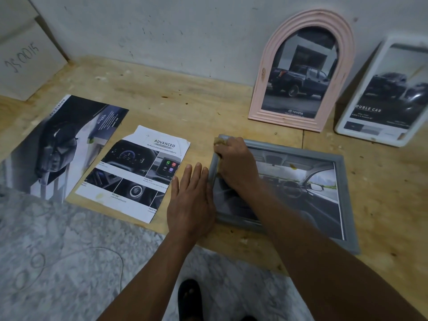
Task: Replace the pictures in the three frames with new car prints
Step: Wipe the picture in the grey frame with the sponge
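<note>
A grey rectangular frame lies flat on the wooden table with a car-interior print inside. My right hand grips a small yellowish cloth and presses it on the frame's upper left corner. My left hand lies flat with straight fingers against the frame's left edge. A pink arched frame with a pickup print leans on the wall. A white frame with a dark car print leans at the far right. Two loose prints lie left: a dashboard sheet and a dark car sheet.
The wooden table meets a grey wall at the back. A white box with handwriting stands at the back left. Marble-patterned floor with a thin cord lies below, and a dark shoe shows at the bottom.
</note>
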`<state>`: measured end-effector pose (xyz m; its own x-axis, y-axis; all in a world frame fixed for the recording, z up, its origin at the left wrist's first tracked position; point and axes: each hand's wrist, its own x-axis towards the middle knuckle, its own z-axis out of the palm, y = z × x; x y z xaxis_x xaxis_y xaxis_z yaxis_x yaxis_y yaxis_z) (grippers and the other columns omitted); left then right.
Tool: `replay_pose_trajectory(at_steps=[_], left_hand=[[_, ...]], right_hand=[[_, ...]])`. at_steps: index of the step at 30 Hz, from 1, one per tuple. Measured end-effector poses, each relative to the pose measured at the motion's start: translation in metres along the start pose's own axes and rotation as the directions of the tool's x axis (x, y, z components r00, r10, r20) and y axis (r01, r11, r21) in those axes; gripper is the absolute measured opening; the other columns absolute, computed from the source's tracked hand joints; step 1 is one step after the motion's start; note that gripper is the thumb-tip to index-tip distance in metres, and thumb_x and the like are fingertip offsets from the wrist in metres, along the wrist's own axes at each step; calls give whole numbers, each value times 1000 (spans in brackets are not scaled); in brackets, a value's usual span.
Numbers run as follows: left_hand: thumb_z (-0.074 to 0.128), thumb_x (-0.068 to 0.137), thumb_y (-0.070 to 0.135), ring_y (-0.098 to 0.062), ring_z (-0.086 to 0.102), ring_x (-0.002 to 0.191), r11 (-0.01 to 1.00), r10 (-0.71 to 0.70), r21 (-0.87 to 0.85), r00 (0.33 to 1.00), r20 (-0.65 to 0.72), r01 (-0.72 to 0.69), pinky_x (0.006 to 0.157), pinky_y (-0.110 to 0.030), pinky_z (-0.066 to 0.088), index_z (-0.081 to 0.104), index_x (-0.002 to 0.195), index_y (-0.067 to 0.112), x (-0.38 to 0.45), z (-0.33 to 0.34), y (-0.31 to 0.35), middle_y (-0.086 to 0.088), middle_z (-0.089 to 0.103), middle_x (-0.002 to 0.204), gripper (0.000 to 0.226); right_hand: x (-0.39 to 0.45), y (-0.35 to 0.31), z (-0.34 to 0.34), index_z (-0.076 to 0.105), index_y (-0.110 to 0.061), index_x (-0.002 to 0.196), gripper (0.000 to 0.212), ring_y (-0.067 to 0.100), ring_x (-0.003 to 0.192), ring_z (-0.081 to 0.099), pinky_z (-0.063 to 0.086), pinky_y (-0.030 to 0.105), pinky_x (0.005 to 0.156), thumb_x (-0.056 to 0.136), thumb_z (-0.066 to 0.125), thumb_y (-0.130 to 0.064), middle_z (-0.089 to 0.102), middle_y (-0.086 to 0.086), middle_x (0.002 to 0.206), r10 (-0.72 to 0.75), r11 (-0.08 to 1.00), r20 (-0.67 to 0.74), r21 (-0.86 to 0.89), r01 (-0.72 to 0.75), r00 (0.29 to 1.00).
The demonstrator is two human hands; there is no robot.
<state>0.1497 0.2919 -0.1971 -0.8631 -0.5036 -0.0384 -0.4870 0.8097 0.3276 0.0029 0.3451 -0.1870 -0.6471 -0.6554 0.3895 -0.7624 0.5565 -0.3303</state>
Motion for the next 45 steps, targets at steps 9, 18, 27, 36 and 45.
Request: replay_pose_trajectory(at_steps=[9,18,27,36,45], left_hand=[[4,93,47,-21,9,153,1000,9,-20,1000,-7,-9,124,-47,8,31,154,19,1,-2,0,0,23,163,72],[30,97,34,-32,56,112,995,6,-98,997,-73,-13,95,-46,44,58,110,17,22,-23,6,-5,63,116,36],[46,90,7,-34,37,140,988,134,-73,991,-19,-135,113,-53,32,39,148,6,82,-7,17,-15,41,152,58],[41,96,12,-29,29,144,996,85,-37,996,-15,-85,115,-54,27,32,153,15,80,1,20,-7,39,155,58],[28,102,21,-28,22,149,991,41,-127,998,-49,-47,122,-49,14,36,152,19,75,-4,25,-4,40,155,51]], right_hand=[[-18,-9,-20,73,-4,87,19,26,82,51,33,27,62,71,68,5,63,10,83,-108,994,251,52,98,962],[18,45,-53,70,-1,71,17,28,60,47,28,27,54,68,64,15,51,14,60,-5,998,20,60,4,1000],[45,42,-6,68,-3,80,7,30,78,48,41,37,64,82,61,-2,54,15,83,-51,997,108,56,45,993],[41,49,5,62,-5,66,9,33,66,53,35,39,60,74,64,-1,51,15,65,-102,986,151,-117,120,983],[32,63,-10,68,-7,69,14,30,69,51,40,30,56,61,78,-1,52,13,75,8,989,168,-147,17,986]])
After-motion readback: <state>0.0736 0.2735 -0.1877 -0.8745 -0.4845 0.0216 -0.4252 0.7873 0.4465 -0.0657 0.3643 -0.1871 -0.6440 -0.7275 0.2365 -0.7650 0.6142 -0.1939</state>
